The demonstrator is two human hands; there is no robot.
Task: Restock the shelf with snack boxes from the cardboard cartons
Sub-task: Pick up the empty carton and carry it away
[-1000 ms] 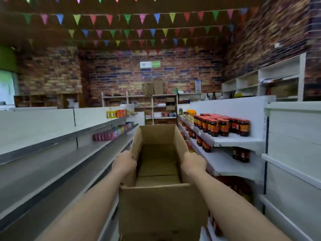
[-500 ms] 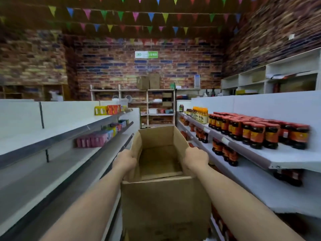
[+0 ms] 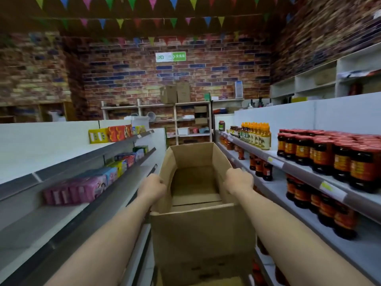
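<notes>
I carry an open brown cardboard carton (image 3: 202, 230) in front of me down a shop aisle; nothing shows inside it. My left hand (image 3: 153, 187) grips its left wall and my right hand (image 3: 239, 180) grips its right wall, fingers curled over the rims. On the left shelf (image 3: 61, 223) stand pink snack boxes (image 3: 76, 189), then blue, yellow and green ones further along. Yellow and red boxes (image 3: 111, 134) sit on the upper left shelf.
The right shelving (image 3: 309, 203) carries red-lidded sauce jars (image 3: 334, 155) on two levels and orange-capped bottles (image 3: 256, 135). A rack with cardboard boxes (image 3: 175, 93) stands against the brick back wall at the aisle's end. Bunting hangs overhead.
I have walked forward along the aisle with the carton held the same way. The pink boxes and the sauce jars have come nearer.
</notes>
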